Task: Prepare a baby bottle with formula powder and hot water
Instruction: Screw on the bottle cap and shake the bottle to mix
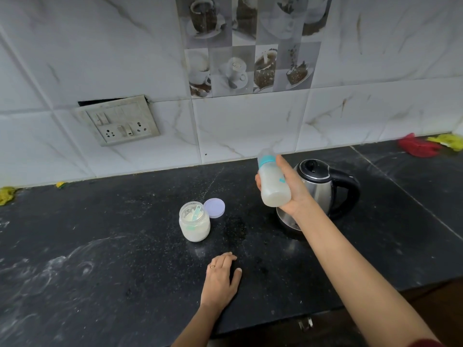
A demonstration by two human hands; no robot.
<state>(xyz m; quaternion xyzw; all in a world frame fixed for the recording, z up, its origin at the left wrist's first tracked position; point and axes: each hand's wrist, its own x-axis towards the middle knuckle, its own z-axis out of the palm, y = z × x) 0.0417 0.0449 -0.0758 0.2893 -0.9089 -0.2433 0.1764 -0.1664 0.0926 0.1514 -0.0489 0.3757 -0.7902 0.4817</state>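
The left hand (221, 276) is laid flat on the desk (100, 259), fingers loosely spread, with nothing held. Beyond it stands an open jar (194, 224), its lid (214, 208) just behind. The bottle (273, 182) is gripped, raised, by the right hand (292, 189), the kettle (323, 191) behind.

The right hand (292, 190) is raised on an outstretched forearm that reaches forward from the lower right, a dark red sleeve edge at the elbow end. Its grip is closed, thumb pointing up and fingers wrapped round from behind. The left hand (221, 278) lies palm down and flat, fingers together, thumb spread, a ring on one finger, forearm bare.
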